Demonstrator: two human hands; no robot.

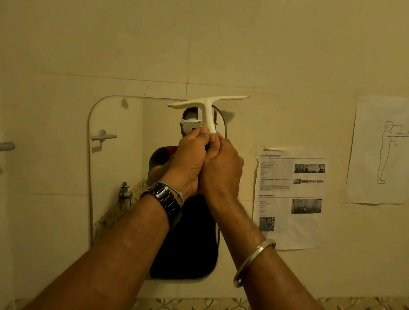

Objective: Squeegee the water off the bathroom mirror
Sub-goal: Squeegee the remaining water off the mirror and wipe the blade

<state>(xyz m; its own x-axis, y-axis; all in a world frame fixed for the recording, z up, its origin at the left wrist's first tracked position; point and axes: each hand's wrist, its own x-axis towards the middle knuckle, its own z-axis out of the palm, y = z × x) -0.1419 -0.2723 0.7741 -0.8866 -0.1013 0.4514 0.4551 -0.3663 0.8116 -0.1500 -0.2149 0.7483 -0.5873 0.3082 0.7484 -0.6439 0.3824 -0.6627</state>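
The mirror (114, 169) is fixed to the tiled wall. My left hand (187, 158) curls its fingers round the foot of the squeegee (208, 106) handle. My right hand (225, 167) clamps on beside it, the two hands touching. The blade lies tilted across the mirror's top edge near the top right corner, its right end over the tile. I cannot tell if it meets the glass. I judge this the start of a stroke. Next I should level the blade, press it flat and draw it down to the bottom edge.

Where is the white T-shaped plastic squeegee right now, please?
The white squeegee is centre frame in the head view, blade across the top edge of the rounded wall mirror, handle gripped by left hand and right hand.
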